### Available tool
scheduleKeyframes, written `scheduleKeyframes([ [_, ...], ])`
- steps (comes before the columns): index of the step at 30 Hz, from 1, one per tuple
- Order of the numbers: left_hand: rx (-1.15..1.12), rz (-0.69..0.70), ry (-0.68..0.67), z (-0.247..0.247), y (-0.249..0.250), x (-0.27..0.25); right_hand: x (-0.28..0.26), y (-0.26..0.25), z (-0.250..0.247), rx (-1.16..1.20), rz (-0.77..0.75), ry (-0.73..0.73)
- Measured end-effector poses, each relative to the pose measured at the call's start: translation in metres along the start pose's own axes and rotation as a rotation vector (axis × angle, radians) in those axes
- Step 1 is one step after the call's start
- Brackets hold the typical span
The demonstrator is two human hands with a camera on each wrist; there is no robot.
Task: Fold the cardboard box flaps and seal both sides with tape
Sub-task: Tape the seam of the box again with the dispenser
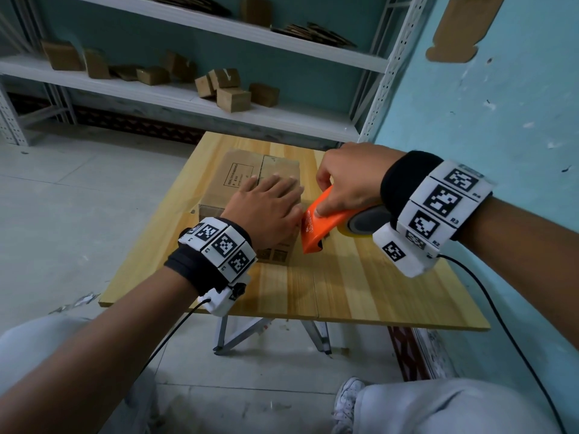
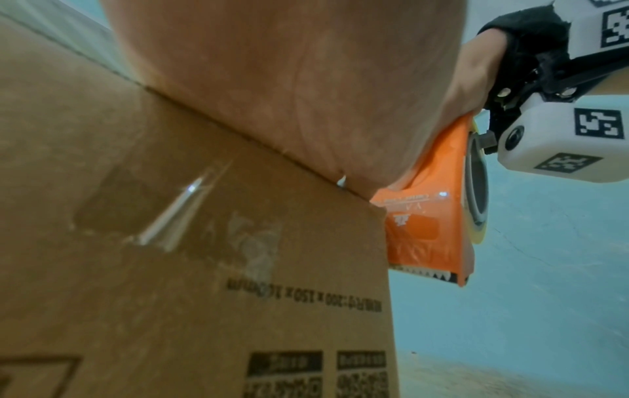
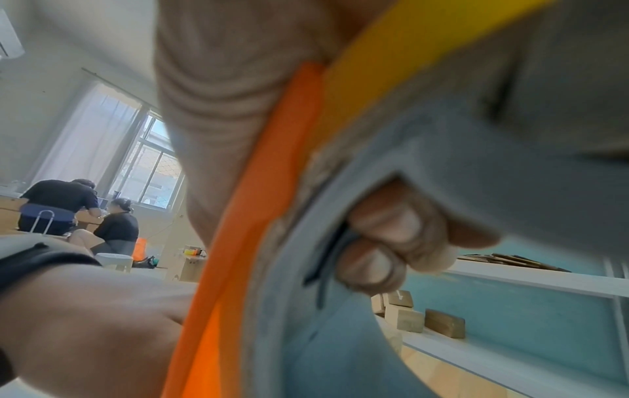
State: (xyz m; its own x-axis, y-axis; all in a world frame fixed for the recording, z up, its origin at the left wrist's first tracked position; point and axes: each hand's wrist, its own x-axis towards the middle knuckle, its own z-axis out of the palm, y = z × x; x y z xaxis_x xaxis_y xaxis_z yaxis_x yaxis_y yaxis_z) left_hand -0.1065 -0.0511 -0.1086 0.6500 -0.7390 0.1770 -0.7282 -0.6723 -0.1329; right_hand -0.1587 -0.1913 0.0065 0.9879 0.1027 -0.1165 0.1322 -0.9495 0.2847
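Note:
A brown cardboard box [image 1: 241,177] lies on the wooden table [image 1: 344,292] with its top flaps folded down. My left hand [image 1: 266,205] lies flat on the box top, fingers straight, pressing the flaps. My right hand [image 1: 347,180] grips an orange tape dispenser [image 1: 322,223] with a yellow tape roll, held just right of the box's near right corner. In the left wrist view the dispenser [image 2: 428,215] hangs beside the box [image 2: 170,269] edge, its toothed blade pointing down. Clear tape shows on the box's near side. In the right wrist view my fingers [image 3: 391,242] curl through the roll's core.
A white metal shelf [image 1: 188,98] behind the table holds several small cardboard boxes. A turquoise wall [image 1: 501,104] stands close on the right. Cables run from both wrist cameras off the table's near edge. Two other people sit far off in the right wrist view.

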Motion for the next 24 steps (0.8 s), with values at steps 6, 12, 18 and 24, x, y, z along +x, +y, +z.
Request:
scheduleKeyframes([
  [6, 0.008, -0.002, -0.003, -0.001, 0.000, -0.001, -0.002, -0.005, -0.001, -0.084, -0.029, 0.050],
  [12, 0.045, 0.013, 0.005, -0.001, 0.001, -0.001, -0.002, -0.011, -0.002, -0.163, -0.053, 0.101],
  [18, 0.033, -0.001, 0.015, 0.000, 0.000, -0.002, -0.004, -0.010, -0.001, -0.157, -0.048, 0.110],
  [24, -0.051, -0.047, 0.045, 0.001, 0.001, -0.002, -0.019, 0.025, 0.004, 0.155, 0.063, -0.001],
])
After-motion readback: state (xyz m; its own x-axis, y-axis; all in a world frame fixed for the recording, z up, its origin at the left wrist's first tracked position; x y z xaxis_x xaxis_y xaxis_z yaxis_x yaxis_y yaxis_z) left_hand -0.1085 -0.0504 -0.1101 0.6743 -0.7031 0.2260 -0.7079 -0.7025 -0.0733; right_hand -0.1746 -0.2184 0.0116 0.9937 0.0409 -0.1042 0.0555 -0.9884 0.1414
